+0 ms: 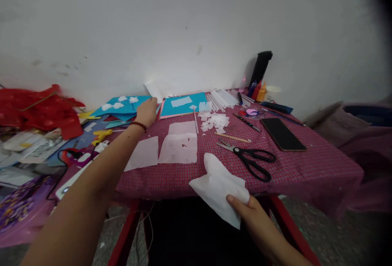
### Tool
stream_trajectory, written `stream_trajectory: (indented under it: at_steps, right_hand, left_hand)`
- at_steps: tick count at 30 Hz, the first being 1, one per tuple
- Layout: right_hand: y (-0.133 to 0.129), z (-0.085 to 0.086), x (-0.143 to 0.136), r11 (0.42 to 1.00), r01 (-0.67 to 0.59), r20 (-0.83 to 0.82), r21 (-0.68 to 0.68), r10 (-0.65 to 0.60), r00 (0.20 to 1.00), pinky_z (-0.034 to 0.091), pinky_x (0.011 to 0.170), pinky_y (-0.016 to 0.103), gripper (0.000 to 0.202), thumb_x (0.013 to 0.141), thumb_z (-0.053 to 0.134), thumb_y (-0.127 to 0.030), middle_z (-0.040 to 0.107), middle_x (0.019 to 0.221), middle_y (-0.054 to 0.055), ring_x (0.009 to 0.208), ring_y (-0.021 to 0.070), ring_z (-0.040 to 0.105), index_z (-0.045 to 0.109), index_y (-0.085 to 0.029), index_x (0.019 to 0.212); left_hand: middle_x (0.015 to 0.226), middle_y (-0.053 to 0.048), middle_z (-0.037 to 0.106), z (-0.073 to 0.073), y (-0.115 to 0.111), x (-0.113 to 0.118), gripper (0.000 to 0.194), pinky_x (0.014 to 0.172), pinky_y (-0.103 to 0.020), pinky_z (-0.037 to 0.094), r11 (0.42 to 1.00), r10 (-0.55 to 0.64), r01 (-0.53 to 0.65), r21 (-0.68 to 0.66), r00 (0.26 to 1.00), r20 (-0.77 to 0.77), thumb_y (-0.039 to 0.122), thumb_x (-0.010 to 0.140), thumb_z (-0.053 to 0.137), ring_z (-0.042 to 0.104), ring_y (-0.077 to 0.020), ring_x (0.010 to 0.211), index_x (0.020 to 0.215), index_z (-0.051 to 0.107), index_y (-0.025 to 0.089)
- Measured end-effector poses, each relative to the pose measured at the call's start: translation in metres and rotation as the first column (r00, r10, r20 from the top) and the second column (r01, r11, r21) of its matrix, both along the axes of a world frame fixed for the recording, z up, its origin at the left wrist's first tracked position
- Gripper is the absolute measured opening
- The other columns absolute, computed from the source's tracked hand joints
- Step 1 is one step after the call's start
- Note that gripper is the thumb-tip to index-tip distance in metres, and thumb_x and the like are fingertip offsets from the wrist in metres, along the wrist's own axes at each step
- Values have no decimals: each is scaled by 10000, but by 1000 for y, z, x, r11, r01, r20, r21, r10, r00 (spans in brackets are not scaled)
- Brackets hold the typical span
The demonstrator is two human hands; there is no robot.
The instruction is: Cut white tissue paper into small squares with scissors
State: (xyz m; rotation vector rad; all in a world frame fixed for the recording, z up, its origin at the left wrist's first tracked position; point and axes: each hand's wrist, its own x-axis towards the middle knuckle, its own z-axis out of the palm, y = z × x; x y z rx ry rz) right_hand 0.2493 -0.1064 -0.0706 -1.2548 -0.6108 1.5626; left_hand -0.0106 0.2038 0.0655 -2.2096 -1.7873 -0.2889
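The right hand (250, 213) holds a crumpled white paper (219, 186) in closed fingers over the near edge of the worktop (324, 168), beside scissors (237, 150). The left hand (147, 112) is at a white sheet (153, 89); its fingers' grip I cannot tell.

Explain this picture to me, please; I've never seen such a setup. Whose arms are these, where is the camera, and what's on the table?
There is no machine here: these are a person's own bare hands, seen from a camera worn on the head, looking forward and down. The right hand holds a crumpled white sheet at the table's near edge. The left hand is extended towards the back, beside blue sheets; whether it grips anything is hard to tell. On the checked tablecloth lie black-handled scissors, a phone, small white scraps and flat, pale squares.
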Motion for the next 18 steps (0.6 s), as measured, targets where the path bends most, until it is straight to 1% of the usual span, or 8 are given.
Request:
stream_trajectory:
  at_steps: [6,9,11,12,13,14,16,18]
  right_hand:
    - [1,6,3,995,-8,74,99,1,997,502,852,436,420,640,767,-481,753,895,67,818,270,671,728,-191,942]
    - [-1,11,9,987,-10,92,161,-5,996,502,854,439,454,615,783,-485,742,927,70,833,268,662,722,-195,958]
    - [-4,13,15,982,-18,99,190,-1,995,499,855,437,491,608,786,-489,735,949,77,872,276,653,711,-194,993]
    - [-6,14,18,978,-28,92,207,10,996,495,862,436,500,614,783,-489,731,958,79,894,278,649,705,-195,1011]
    - [-8,14,21,973,-41,76,229,24,997,487,877,435,500,626,777,-487,728,967,79,917,278,645,698,-198,1027]
    - [-9,14,23,966,-55,55,254,42,998,476,896,435,492,641,770,-482,725,979,76,941,276,641,692,-203,1039]
    - [-12,16,26,948,-88,11,307,90,996,452,930,431,465,659,762,-463,719,1001,71,975,270,636,688,-211,1044]
    - [-13,18,27,933,-126,-12,337,138,990,452,926,422,441,660,764,-440,718,1005,62,961,259,641,693,-219,1034]
  left_hand:
    - [1050,-201,673,-22,-16,24,322,840,-366,431,958,-163,199,-207,971,176,308,759,628,605,-331,994,1006,636,102]
    - [1058,-153,687,-30,-45,39,312,860,-337,445,896,-261,356,-264,905,335,399,811,561,624,-286,986,952,673,144]
    - [1056,-105,698,-37,-75,47,380,843,-297,472,821,-296,486,-301,811,504,460,884,433,648,-226,949,984,681,190]
    - [1076,-122,692,-42,-94,50,419,849,-310,482,734,-177,591,-335,643,745,489,885,432,648,-231,965,1033,675,181]
    - [1104,-135,681,-47,-113,52,456,869,-338,486,654,1,670,-352,464,886,526,866,462,642,-244,994,1087,658,180]
    - [1128,-142,669,-54,-132,55,480,894,-363,480,596,155,720,-355,331,931,541,841,511,632,-250,1019,1136,637,184]
    - [1145,-143,656,-66,-168,59,502,917,-393,471,487,354,805,-338,172,919,551,809,571,629,-250,1026,1167,622,204]
    - [1199,-136,631,-77,-197,62,555,935,-435,458,293,488,916,-274,103,867,605,801,548,612,-267,1069,1222,588,247]
